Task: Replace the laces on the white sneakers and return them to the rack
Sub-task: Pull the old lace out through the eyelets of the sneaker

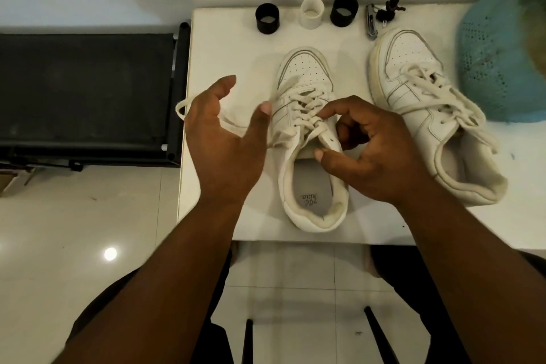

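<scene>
On the white table (212, 38), the near sneaker (307, 139) is partly unlaced, right hand (369, 151) pinching its upper eyelet flap, left hand (224, 139) spread beside the loose lace (189, 105); the far sneaker (428, 115) seems still laced, so most work remains.

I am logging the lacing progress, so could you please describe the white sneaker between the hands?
The white leather-look low-top sneaker stands upright on the white table, perforated toe pointing away. Its cream flat lace is crossed through the eyelets, one loose end trailing left past the open left hand. The right hand pinches its right eyelet edge.
</scene>
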`<action>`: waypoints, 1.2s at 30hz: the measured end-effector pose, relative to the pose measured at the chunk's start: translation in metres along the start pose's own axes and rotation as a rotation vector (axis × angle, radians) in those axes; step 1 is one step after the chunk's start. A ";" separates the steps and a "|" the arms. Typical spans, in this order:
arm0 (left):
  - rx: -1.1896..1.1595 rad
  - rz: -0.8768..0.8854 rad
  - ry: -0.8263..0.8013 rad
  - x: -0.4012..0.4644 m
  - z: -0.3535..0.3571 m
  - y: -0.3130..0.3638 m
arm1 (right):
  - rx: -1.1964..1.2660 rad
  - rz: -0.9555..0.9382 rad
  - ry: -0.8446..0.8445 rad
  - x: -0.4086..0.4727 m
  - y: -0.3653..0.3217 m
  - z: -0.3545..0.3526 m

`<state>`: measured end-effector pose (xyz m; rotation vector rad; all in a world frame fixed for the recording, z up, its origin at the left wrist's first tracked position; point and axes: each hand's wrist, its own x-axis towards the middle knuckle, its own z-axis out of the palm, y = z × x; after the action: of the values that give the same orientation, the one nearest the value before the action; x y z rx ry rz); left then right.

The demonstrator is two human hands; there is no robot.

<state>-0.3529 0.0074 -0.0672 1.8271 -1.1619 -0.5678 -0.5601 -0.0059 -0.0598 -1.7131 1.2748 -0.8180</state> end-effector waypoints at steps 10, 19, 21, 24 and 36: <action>-0.047 0.445 -0.409 -0.019 -0.005 0.015 | -0.197 -0.244 0.101 0.000 -0.008 -0.001; -0.234 0.301 -0.393 -0.017 -0.007 0.013 | -0.228 -0.216 0.104 -0.003 -0.017 0.008; -0.245 0.299 -0.406 -0.015 -0.009 0.013 | -0.098 -0.135 0.105 -0.003 -0.017 0.009; -0.235 0.301 -0.417 -0.013 -0.009 0.011 | 0.340 0.170 0.133 0.002 -0.022 0.008; -0.260 0.289 -0.430 -0.013 -0.012 0.013 | -0.185 -0.107 0.128 -0.003 -0.021 0.013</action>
<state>-0.3566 0.0218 -0.0513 1.3204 -1.5248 -0.9217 -0.5407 0.0032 -0.0465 -1.9154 1.3902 -0.9076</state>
